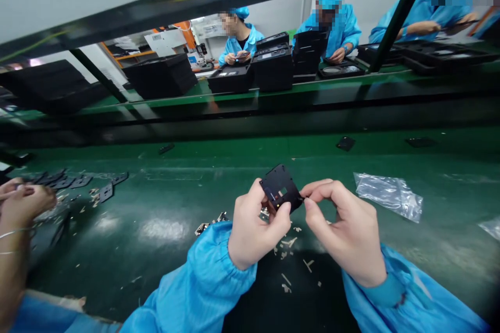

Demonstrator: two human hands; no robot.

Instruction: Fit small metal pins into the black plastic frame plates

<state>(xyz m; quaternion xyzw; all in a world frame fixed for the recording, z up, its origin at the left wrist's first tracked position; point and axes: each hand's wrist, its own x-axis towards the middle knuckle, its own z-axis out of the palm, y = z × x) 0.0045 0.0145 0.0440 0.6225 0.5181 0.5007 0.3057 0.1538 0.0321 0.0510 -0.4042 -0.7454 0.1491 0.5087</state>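
My left hand [260,226] grips a thin black plastic plate [280,184] by its edges, tilted above the green bench. A small pale rectangle and tiny holes show on the plate. At its right corner, my right hand [344,229] pinches with thumb and forefinger; whatever lies between those fingertips is too small to make out. Beneath and between both hands, pale paper-like scraps [289,242] are scattered on the bench. A little heap of small metallic parts [211,222] lies by my left sleeve, partly hidden by it.
A clear plastic bag [388,195] lies right of my hands. Flat black parts [105,192] sit at left, near a co-worker's hand [27,200]. Farther back are a black piece [346,143] and the green conveyor-like ledge [230,100] with black trays [273,67]; people in blue work behind it.
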